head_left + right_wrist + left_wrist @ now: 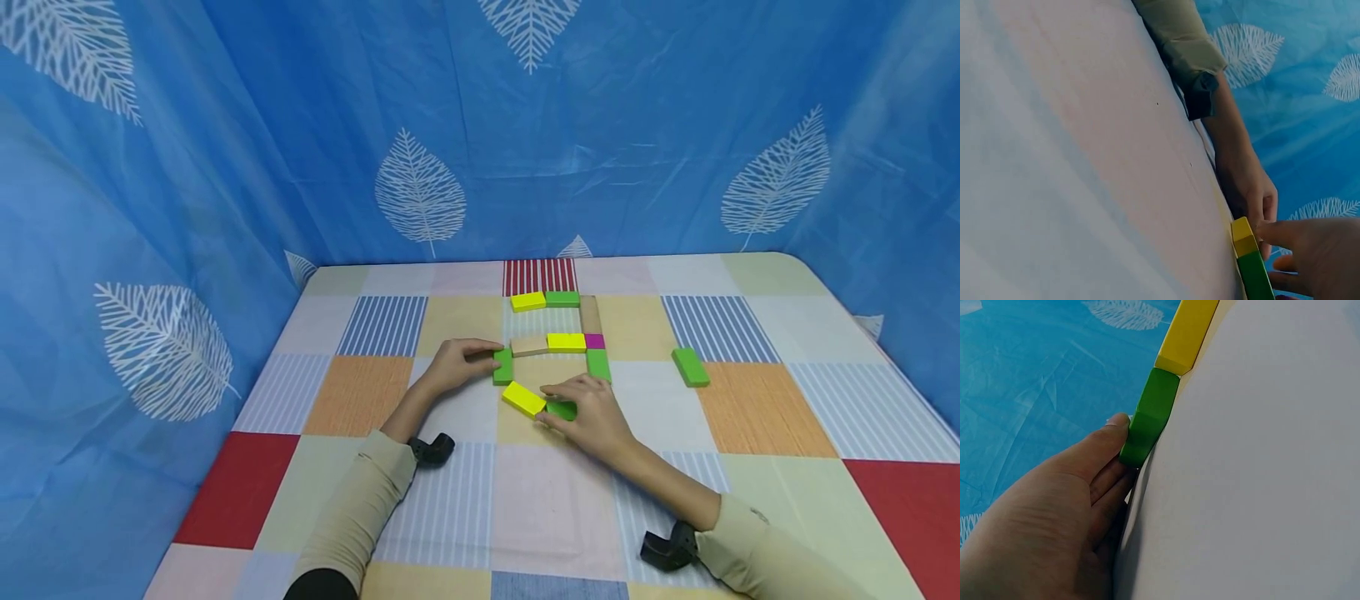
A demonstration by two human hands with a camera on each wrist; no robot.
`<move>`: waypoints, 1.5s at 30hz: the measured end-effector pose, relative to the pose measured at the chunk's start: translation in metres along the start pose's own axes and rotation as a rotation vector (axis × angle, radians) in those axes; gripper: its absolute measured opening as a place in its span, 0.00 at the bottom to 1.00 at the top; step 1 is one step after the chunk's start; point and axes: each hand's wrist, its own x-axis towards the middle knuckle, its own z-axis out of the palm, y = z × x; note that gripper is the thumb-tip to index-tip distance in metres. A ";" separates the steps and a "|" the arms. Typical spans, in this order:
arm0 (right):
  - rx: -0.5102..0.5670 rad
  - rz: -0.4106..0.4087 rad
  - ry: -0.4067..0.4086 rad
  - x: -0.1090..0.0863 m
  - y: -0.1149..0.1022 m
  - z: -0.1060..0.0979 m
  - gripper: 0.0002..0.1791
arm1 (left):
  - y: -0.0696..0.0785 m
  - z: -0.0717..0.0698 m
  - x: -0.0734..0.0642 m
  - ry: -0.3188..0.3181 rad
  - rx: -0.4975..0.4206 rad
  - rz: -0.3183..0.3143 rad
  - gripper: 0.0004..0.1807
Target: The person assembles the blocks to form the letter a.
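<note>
Wooden blocks lie in a pattern on the patchwork cloth. My left hand (459, 367) is at the left side of a green block (503, 367), its fairly straight fingertips touching the block. In the left wrist view a yellow block (1188, 334) stands end to end with that green block (1149, 415). My right hand (588, 410) pinches another green block (561, 410) between thumb and fingers, partly covering it. A slanted yellow block (523, 399) meets its left end. In the right wrist view this yellow block (1244, 236) and green block (1255, 275) lie end to end beside my fingers.
Farther back are a plain wood block (590, 315), a yellow block (528, 302), a green block (562, 299) and a purple block (594, 342). A lone green block (690, 367) lies to the right. A blue leaf-print curtain (480, 167) borders the table.
</note>
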 end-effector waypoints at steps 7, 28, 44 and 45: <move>-0.038 0.017 -0.014 -0.001 -0.002 0.004 0.21 | 0.001 -0.001 0.000 -0.003 0.005 -0.011 0.17; -0.014 0.000 -0.022 -0.002 0.001 0.008 0.20 | -0.001 0.001 0.000 -0.005 0.007 -0.020 0.17; -0.023 -0.039 0.025 -0.001 0.002 0.004 0.23 | -0.001 0.001 0.001 -0.005 0.023 -0.029 0.17; -0.023 -0.044 0.031 -0.001 0.002 0.001 0.23 | -0.001 0.002 0.001 -0.006 0.023 -0.032 0.17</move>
